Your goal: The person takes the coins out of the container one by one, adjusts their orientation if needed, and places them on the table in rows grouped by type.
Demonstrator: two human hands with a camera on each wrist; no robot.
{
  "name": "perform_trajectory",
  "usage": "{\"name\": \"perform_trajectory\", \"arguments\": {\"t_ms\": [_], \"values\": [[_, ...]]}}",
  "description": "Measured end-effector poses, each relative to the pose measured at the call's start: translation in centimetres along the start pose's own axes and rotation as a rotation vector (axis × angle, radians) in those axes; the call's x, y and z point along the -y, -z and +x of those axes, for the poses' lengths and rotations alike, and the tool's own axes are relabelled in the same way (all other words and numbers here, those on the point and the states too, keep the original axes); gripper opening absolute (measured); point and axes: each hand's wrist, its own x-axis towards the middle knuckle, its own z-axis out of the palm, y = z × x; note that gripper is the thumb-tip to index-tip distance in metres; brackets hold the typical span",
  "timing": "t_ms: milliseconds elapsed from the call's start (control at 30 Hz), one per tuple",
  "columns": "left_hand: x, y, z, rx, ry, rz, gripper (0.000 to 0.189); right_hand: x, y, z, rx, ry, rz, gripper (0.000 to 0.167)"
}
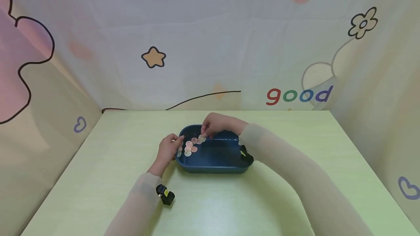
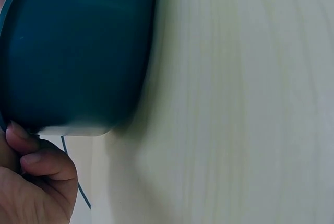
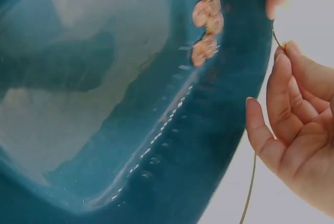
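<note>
The right hand [image 1: 214, 124] reaches over the blue basin [image 1: 213, 156], its thumb and forefinger clamped together on a coin [image 1: 202, 138]. More coins [image 1: 188, 149], pinkish and silvery, lie in the basin, gathered toward its left end, some overlapping. The left hand [image 1: 168, 148] is at the basin's left rim with fingers bent; whether they are clamped on the rim or on something small I cannot tell. The basin rests on the pale table [image 1: 229, 203], before a printed curtain [image 1: 197, 65].
</note>
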Motion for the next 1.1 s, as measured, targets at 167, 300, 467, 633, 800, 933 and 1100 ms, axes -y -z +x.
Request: {"name": "perform_trajectory", "arguments": {"t_ms": [167,300,467,633,800,933,1100], "values": [[-0.1,0.1,-0.1,-0.004,0.004,0.022,0.027,-0.3,0.2,-1.8,-0.071,-0.045,0.146,0.016],[-0.2,0.2,-0.1,-0.002,0.013,0.037,0.027,-1.1,0.2,-3.4,-0.113,-0.053,0.233,0.017],[-0.3,0.1,-0.1,0.011,0.000,0.033,0.026,-2.4,0.3,-5.9,-0.145,-0.049,0.284,0.020],[-0.4,0.0,-0.1,0.004,-0.006,0.045,0.025,-3.5,0.3,-8.1,-0.188,-0.060,0.311,0.023],[-0.2,0.0,-0.2,0.009,-0.004,0.052,0.025,-4.8,0.1,-9.6,-0.245,-0.084,0.356,0.026],[-0.2,0.1,-0.2,0.005,-0.009,0.057,0.025,-6.3,0.1,-10.7,-0.296,-0.095,0.419,0.028],[-0.4,0.1,-0.2,0.004,-0.018,0.062,0.025,-8.4,0.0,-11.7,-0.375,-0.134,0.493,0.031]]}}
